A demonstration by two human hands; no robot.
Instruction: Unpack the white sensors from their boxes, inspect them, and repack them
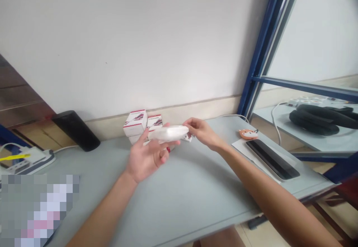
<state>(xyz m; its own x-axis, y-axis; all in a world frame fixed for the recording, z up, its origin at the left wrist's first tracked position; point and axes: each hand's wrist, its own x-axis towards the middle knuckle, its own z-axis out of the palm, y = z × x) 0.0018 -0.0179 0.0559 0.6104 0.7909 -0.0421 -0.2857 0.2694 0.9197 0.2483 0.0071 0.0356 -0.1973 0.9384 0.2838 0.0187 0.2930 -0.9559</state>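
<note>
My left hand (148, 157) is raised palm-up over the grey table (181, 195), fingers curled under a white, flat, rounded object (168, 133) that it holds. My right hand (201, 131) pinches the right end of that same object, along with a small white-and-red piece (187, 138). Both hands hover just in front of a few white-and-red small boxes (140, 123) stacked against the wall.
A black cylinder (76, 130) lies tilted at the back left, beside a white power strip (29, 159). A black keyboard-like device (272, 159) on white paper and an orange fox-shaped item (248, 133) sit right. A blue metal frame (264, 46) and black cables (319, 118) stand beyond.
</note>
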